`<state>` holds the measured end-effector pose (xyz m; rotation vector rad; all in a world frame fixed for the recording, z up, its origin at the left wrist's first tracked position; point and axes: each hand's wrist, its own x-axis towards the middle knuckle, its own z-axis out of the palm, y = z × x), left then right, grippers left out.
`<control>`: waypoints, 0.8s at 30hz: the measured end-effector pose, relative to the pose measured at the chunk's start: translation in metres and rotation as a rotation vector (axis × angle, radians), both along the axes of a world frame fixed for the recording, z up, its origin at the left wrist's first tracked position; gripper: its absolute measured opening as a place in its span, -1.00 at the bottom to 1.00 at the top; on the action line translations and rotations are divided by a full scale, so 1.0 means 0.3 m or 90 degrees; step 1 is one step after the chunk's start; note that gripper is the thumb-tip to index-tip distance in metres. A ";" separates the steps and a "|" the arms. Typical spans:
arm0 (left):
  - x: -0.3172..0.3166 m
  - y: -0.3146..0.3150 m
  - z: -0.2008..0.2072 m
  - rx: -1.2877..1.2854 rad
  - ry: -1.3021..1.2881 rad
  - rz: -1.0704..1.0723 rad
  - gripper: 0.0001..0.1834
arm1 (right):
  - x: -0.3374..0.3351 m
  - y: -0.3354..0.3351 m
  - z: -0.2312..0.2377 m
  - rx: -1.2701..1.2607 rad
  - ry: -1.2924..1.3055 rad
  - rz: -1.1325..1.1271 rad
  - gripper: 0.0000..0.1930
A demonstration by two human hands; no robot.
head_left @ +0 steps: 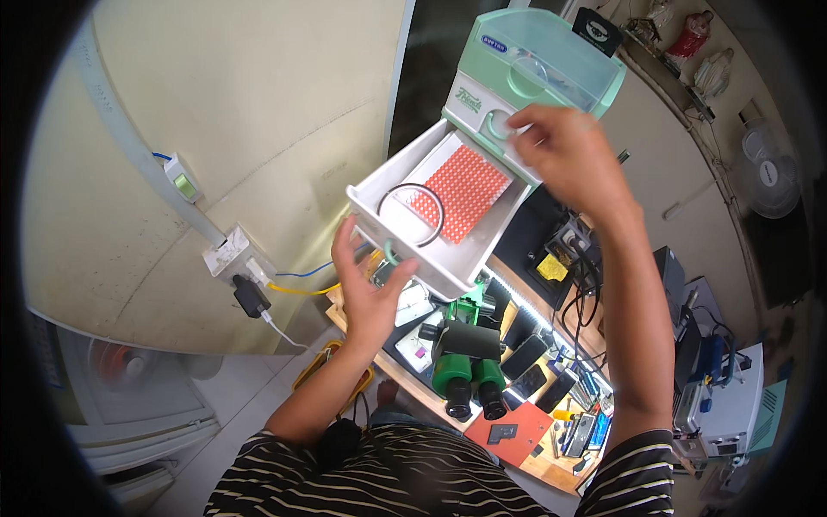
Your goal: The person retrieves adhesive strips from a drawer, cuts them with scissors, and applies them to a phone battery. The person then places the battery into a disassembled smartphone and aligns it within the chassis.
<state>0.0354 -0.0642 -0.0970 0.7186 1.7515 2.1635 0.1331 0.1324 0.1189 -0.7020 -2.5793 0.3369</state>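
Note:
A white drawer (379,194) is pulled out of a mint-green and white drawer cabinet (474,65). Inside it lie a sheet with a red and white pattern (465,194), white paper and a dark thin ring (442,220). My left hand (370,297) is at the drawer's front, fingers and thumb spread either side of its green ring handle (392,252). Above the drawer's right side, my right hand (573,159) has its fingers curled together, close to the upper drawer's round handle (497,125). Slight blur hides whether anything is in those fingers.
Below the drawer stands a green and black microscope (469,345) on a wooden workbench. Phones (525,355), tools and a red mat (512,435) lie around it. Black cables (586,297) hang at the right. A power socket (237,258) with plugs is on the left wall.

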 end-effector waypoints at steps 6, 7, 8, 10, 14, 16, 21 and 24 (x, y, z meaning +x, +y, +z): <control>-0.108 0.352 0.071 -0.169 0.397 -0.007 -0.10 | 0.030 -0.029 0.102 -0.116 0.176 -0.033 -0.76; -0.113 0.394 0.091 -0.251 0.528 0.028 -0.21 | 0.038 -0.039 0.098 -0.096 0.171 -0.021 -0.75; -0.110 0.424 0.111 -0.183 0.553 0.065 -0.25 | 0.050 -0.047 0.095 -0.074 0.154 -0.031 -0.75; -0.098 0.461 0.158 -0.100 0.566 0.087 -0.33 | 0.083 -0.052 0.092 -0.066 0.153 -0.064 -0.75; -0.093 0.485 0.265 -0.162 0.589 -0.013 -0.47 | 0.139 -0.042 0.101 -0.148 0.169 -0.099 -0.75; -0.108 0.482 0.312 -0.198 0.611 -0.016 -0.45 | 0.158 -0.039 0.105 -0.157 0.163 -0.120 -0.75; -0.154 0.420 0.399 -0.283 0.535 -0.145 -0.42 | 0.158 -0.038 0.107 -0.179 0.210 -0.114 -0.75; -0.148 0.266 0.385 -0.159 0.553 -0.096 -0.41 | 0.162 -0.038 0.131 -0.136 0.177 -0.071 -0.75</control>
